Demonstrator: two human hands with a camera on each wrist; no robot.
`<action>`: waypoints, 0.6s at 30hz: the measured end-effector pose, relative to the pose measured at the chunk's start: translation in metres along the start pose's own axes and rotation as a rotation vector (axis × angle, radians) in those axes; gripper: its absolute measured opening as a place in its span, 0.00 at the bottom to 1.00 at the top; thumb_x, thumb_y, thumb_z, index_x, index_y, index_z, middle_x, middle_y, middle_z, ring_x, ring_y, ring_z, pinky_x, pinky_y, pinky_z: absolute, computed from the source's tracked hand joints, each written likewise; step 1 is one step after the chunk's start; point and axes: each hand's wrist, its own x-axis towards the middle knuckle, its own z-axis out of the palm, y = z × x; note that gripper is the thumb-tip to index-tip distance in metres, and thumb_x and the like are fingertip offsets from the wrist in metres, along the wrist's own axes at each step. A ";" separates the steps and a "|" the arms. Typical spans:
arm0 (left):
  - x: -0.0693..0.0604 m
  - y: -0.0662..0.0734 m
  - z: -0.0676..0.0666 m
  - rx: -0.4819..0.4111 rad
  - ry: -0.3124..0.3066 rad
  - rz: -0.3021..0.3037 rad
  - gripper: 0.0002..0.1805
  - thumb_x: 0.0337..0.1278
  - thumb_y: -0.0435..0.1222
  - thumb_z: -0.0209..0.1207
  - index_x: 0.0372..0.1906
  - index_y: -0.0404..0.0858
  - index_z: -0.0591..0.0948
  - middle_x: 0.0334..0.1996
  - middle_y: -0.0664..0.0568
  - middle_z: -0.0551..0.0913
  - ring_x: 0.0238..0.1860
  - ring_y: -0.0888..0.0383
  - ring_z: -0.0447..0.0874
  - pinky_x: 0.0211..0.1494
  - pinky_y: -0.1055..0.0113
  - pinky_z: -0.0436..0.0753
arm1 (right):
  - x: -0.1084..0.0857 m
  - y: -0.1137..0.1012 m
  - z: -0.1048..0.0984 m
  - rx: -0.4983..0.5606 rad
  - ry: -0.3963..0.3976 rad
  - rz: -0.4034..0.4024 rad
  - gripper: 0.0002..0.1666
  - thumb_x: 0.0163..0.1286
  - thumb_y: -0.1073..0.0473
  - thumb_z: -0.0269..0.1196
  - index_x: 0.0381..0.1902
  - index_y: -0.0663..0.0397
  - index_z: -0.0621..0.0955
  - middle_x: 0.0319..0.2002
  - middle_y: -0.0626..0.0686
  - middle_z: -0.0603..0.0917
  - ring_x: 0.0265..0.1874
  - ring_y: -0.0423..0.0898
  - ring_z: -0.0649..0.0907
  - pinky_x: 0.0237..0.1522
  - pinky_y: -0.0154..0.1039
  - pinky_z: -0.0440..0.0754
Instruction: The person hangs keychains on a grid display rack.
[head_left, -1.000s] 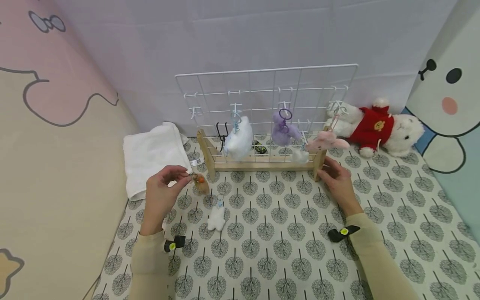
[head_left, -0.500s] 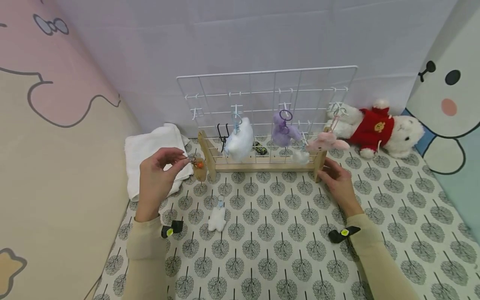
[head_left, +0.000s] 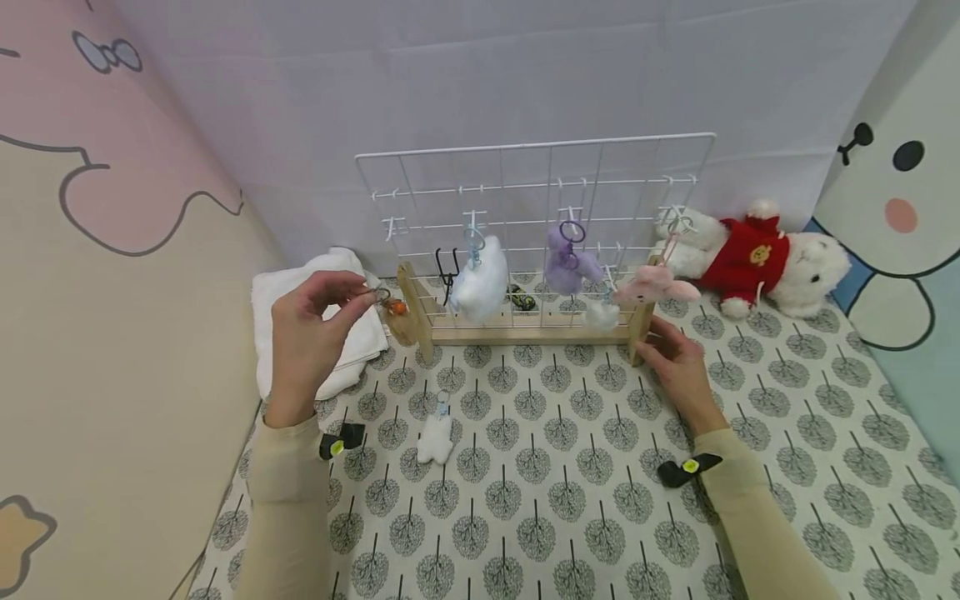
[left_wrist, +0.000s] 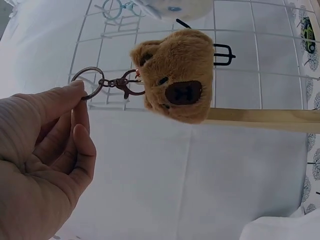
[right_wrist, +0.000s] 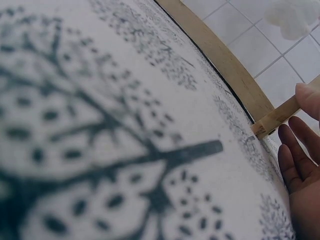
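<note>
My left hand point(head_left: 305, 346) pinches the metal ring point(left_wrist: 75, 75) of a brown plush animal keychain point(left_wrist: 175, 80) between thumb and index finger. The plush point(head_left: 401, 327) dangles in the air beside the left end of a white wire grid rack point(head_left: 536, 146). In the left wrist view its dark snout faces the camera. My right hand point(head_left: 673, 358) holds the wooden foot point(right_wrist: 275, 117) at the rack's right end, thumb on one side and fingers on the other. On the rack hang a pale blue plush point(head_left: 482, 282), a purple plush point(head_left: 566, 265), a small white plush point(head_left: 601, 316) and a pink plush point(head_left: 654, 284).
A white plush keychain point(head_left: 435, 439) lies on the tree-patterned cloth point(head_left: 525, 533) in front. Behind my left hand is a folded white towel point(head_left: 288, 275). A white toy in a red sweater point(head_left: 753, 257) lies at the right. An unused white hook point(head_left: 392, 227) is on the grid's left.
My left hand has lifted the brown plush keychain upward and back, from near the cloth to beside the rack's left foot. My right hand stays at the rack's right foot.
</note>
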 end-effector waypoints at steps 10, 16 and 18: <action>0.015 0.013 0.000 0.003 0.027 0.001 0.08 0.57 0.23 0.73 0.41 0.29 0.89 0.33 0.59 0.88 0.32 0.65 0.83 0.39 0.76 0.78 | 0.001 -0.002 0.001 0.049 -0.017 0.023 0.32 0.73 0.72 0.67 0.74 0.63 0.75 0.63 0.52 0.85 0.51 0.31 0.84 0.55 0.23 0.80; 0.024 0.019 0.001 -0.002 0.040 0.003 0.08 0.59 0.25 0.73 0.42 0.28 0.88 0.33 0.63 0.88 0.31 0.64 0.82 0.35 0.75 0.75 | 0.001 -0.002 0.000 0.059 -0.019 0.024 0.32 0.74 0.71 0.67 0.74 0.62 0.75 0.60 0.41 0.85 0.52 0.31 0.84 0.54 0.22 0.80; 0.027 0.020 0.001 -0.012 0.044 -0.011 0.08 0.59 0.26 0.73 0.43 0.28 0.88 0.33 0.63 0.88 0.32 0.64 0.82 0.36 0.74 0.75 | 0.001 -0.002 0.000 0.053 -0.007 0.030 0.32 0.74 0.70 0.67 0.74 0.62 0.75 0.58 0.40 0.84 0.51 0.31 0.84 0.53 0.22 0.80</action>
